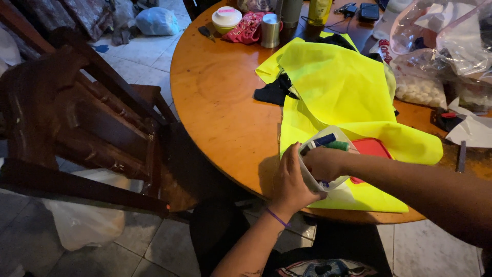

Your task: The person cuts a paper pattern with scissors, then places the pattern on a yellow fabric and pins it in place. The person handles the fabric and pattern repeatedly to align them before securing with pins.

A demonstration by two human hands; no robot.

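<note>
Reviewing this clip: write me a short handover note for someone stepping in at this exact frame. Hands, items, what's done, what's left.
Left hand: grips the side of a clear plastic container, tilted at the round wooden table's near edge.
Right hand: reaching into the container, among thread spools; fingers hidden.
Red lid: off, lying beside the container on the yellow fabric spread over the table.
Done: container opened, fabric laid out.
Left: nothing lifted out yet, as far as shows.

arms: bare, no sleeves | left hand (pixel 290 180): thin purple band (pixel 277 218) on the wrist | right hand (pixel 323 163): no rings | shirt (pixel 328 266): dark, picture on front
</note>
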